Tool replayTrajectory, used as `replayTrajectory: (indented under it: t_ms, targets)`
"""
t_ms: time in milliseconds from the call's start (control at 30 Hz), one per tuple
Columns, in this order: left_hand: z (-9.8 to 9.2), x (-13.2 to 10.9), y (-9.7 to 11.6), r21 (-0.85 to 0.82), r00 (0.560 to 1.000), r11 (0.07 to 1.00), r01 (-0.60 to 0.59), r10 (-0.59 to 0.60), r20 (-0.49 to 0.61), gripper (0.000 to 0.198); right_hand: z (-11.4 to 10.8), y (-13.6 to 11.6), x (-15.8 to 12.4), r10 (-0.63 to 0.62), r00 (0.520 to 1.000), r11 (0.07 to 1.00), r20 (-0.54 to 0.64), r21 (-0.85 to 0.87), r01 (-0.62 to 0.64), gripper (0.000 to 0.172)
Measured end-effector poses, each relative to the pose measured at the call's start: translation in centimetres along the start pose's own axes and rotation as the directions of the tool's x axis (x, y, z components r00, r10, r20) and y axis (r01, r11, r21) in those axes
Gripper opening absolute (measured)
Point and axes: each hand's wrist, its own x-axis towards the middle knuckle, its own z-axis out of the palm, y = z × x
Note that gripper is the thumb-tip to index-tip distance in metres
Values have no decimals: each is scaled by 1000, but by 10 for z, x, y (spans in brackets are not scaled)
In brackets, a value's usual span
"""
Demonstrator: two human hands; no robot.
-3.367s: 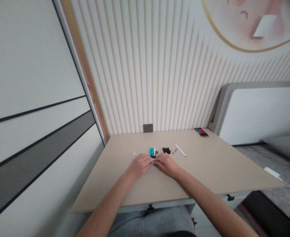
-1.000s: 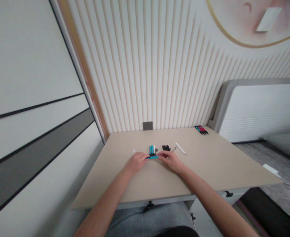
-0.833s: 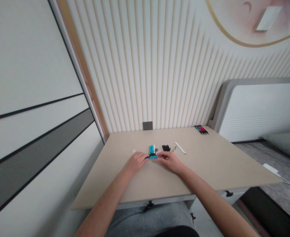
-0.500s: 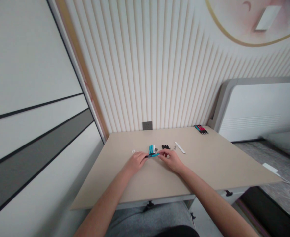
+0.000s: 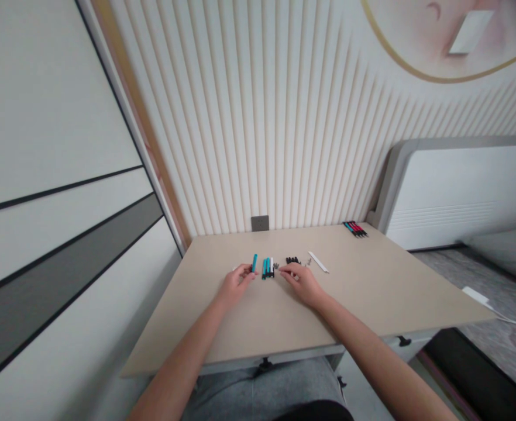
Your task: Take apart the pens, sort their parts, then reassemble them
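A blue pen barrel (image 5: 254,262) stands nearly upright in my left hand (image 5: 236,285), pinched between thumb and fingers. To its right, on the table, two blue barrels (image 5: 265,268) and a white barrel (image 5: 272,266) lie side by side with dark lower ends. My right hand (image 5: 302,282) is closed, its fingertips together beside a small pile of grey parts (image 5: 276,266). Anything between those fingertips is too small to make out. Just behind that hand are several short black pieces (image 5: 292,260).
Beyond my right hand lie a white strip (image 5: 318,262) and tiny metallic bits (image 5: 309,262). Several blue, red and black pens (image 5: 355,229) rest at the table's (image 5: 223,327) far right corner. A dark wall socket (image 5: 260,223) sits behind the table.
The blue barrel was level between both hands. Now my left hand alone holds it, turned upright and moved left. My right hand has let go of it and its fingertips are beside the grey parts.
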Motion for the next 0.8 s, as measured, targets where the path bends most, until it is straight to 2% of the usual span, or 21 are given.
replayTrajectory:
  t_ms: [67,167,300,400,500,567,700,800]
  targets:
    - [-2,0,-2,-32,998,999,36,-37,-48,25,-1,1,0,-2,1000,999,16,-32,3,21]
    - [-4,1,-4,144,997,989,-14,24,-69,21,0,0,-1,-8,998,998,58,-61,12,20]
    - [-6,2,-7,359,988,921,-152,152,28,14,1,1,-1,-21,996,993,90,-118,32,21]
    - [-6,1,-9,396,984,901,-178,161,76,13,-8,11,2,54,998,963,-19,-262,-57,22]
    - [-6,0,-9,397,984,900,-178,150,99,14,-25,26,3,161,966,863,-203,-447,-237,23]
    - [-6,0,-9,390,984,905,-171,141,105,14,-38,35,1,240,932,756,-271,-550,-354,23]
    - [-6,1,-9,374,985,914,-160,124,118,16,-50,41,-4,381,869,551,-315,-677,-487,26]
    - [-6,1,-9,365,985,917,-160,124,120,17,-50,40,-5,431,837,470,-337,-708,-527,28]
